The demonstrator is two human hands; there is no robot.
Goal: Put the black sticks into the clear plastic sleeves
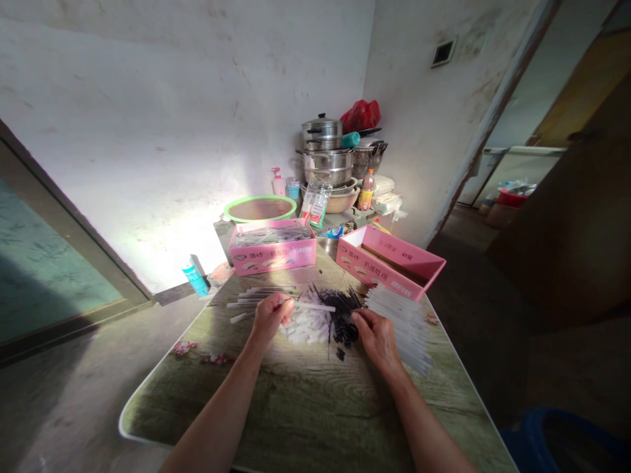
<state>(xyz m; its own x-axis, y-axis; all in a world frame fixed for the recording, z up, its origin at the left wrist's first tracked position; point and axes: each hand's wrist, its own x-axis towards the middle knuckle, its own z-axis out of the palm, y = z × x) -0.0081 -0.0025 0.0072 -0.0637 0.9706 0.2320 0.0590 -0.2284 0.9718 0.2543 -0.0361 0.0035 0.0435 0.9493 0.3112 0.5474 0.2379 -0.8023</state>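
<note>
My left hand (273, 317) is closed in a pinch on the end of a thin whitish tube (315, 307), which points right across the piles. Below the tube lies a heap of short white pieces (306, 326). Beside it spreads a heap of small black pieces (344, 322), some of them long and thin. My right hand (377, 334) has thumb and finger pressed together at the right edge of the black heap; what they hold is too small to make out. Translucent tubes (401, 325) lie in a row right of this hand. Several greyish sticks (251, 303) lie beyond my left hand.
Two pink boxes stand at the table's far side: the left box (274, 256) is filled with thin sticks, the right box (382, 266) is open. Behind them are a green-rimmed round tray (261, 208), stacked steel pots (328, 164) and a bottle (366, 190). A blue tub (537, 440) sits at lower right.
</note>
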